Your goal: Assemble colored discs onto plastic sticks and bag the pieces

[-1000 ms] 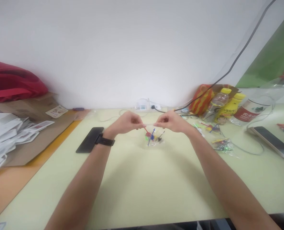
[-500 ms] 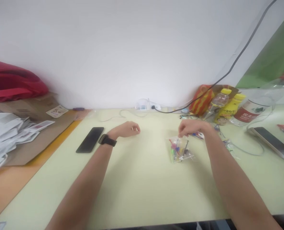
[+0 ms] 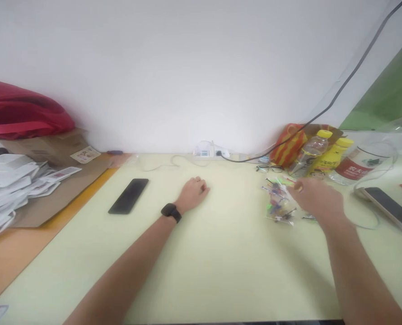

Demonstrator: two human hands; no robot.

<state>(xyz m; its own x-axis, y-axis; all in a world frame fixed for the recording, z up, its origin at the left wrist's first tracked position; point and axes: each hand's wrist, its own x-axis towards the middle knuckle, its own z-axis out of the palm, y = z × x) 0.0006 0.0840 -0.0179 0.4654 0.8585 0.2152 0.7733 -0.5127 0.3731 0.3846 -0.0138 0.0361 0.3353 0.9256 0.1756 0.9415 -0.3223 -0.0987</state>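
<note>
A small clear plastic bag (image 3: 278, 204) of colourful little pieces lies on the pale green table (image 3: 221, 262), right of centre. My right hand (image 3: 318, 197) is just to the right of it, fingertips at the bag's upper edge. That hand is smeared by motion, so I cannot tell whether it still grips the bag. My left hand (image 3: 194, 192), with a black watch (image 3: 171, 212) on the wrist, rests on the table at the centre, fingers curled under and nothing visible in them.
A black phone (image 3: 128, 196) lies to the left. White packets (image 3: 7, 189) and cardboard sit at far left under a red bag (image 3: 21, 110). Bottles (image 3: 318, 153), glasses (image 3: 269, 169), more small bags, a second phone (image 3: 389, 210) and cables crowd the right back.
Both hands held the little bag up between them; the left let go and sank to the table. The right carried the bag rightwards and down onto the table.
</note>
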